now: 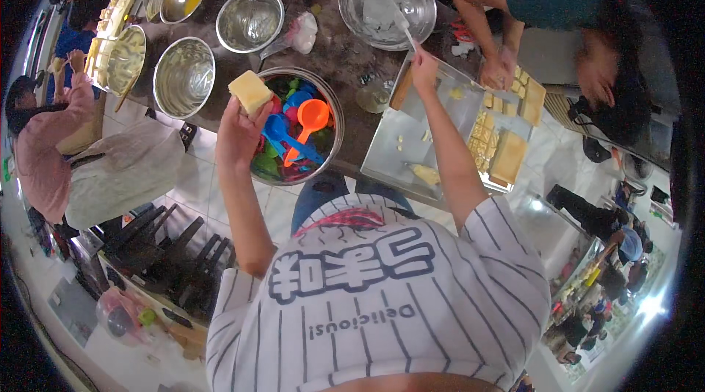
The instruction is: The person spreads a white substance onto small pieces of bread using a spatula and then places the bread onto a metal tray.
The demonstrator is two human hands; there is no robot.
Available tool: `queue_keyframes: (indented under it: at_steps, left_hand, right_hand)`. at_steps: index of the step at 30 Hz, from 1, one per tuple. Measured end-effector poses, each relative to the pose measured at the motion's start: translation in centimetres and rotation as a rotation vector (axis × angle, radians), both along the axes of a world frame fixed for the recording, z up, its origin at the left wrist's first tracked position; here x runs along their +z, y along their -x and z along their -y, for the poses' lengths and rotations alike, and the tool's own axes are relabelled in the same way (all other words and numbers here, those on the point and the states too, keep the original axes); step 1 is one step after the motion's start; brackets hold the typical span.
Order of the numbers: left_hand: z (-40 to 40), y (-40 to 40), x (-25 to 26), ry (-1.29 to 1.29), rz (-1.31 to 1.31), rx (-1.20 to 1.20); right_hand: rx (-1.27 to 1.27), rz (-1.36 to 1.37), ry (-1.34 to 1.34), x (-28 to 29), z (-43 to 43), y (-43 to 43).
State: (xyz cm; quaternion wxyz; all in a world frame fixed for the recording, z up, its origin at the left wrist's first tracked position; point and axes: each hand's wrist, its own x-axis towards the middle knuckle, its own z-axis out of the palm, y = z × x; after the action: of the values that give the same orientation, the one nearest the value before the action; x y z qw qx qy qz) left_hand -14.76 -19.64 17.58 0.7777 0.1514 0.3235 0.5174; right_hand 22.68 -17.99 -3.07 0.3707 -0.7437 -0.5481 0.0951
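Observation:
My left hand (242,130) holds up a thick piece of pale yellow sponge cake (250,92) at the left rim of a large metal bowl (337,139). That bowl is filled with coloured plastic pieces, among them an orange scoop (312,116) and blue scoops (278,130). Farther right, my right hand (424,70) grips the handle of a pale spatula (406,28). The spatula's far end rests in a wide steel bowl (352,17) coated with whitish cream (380,6).
Steel bowls (184,78) stand at the left and back. A piping bag (302,34) lies between bowls. Metal trays (385,144) hold another piping bag (425,173) and cut cake (509,158). A co-worker's hands (498,70) handle cake at right; another person (47,139) stands at left.

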Motion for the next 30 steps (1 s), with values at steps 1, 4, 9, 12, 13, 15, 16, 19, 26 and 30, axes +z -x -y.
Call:
queue_keyframes:
  at_steps: [1,4,9,12,13,15,16,19,26,30]
  left_hand:
    - [0.2,0.3,-0.1,0.025,0.02,0.006]
    - [0.3,0.7,0.0,0.045,-0.033,0.044]
    - [0.2,0.6,0.1,0.059,0.006,0.063]
    - [0.1,0.5,0.0,0.074,0.009,0.066]
    - [0.1,0.5,-0.1,0.072,0.01,0.06]
    - [0.1,0.4,0.0,0.048,0.029,0.055]
    - [0.1,0.4,0.0,0.025,0.048,0.045]
    - [-0.1,0.5,-0.3,0.048,0.014,0.05]
    - [0.1,0.7,-0.5,0.071,0.046,0.058]
    - [0.1,0.3,-0.3,0.05,0.056,0.062]
  right_hand:
    - [-0.013,-0.061,0.033,0.2,0.0,0.4]
    - [-0.032,-0.063,0.027,1.2,-0.6,0.7]
    - [-0.004,-0.057,0.015,1.2,-1.2,0.4]
    - [0.006,-0.045,-0.011,1.5,-1.4,0.5]
    - [0.018,-0.038,-0.036,2.0,-1.6,0.6]
    - [0.03,-0.051,-0.074,3.9,-2.4,0.6]
    - [0.037,-0.064,-0.113,4.7,-2.6,0.7]
    - [-0.006,-0.113,-0.166,5.1,-3.2,0.5]
    - [0.028,-0.111,0.008,2.0,-1.2,1.0]
    - [0.025,-0.118,0.116,2.4,-1.6,0.5]
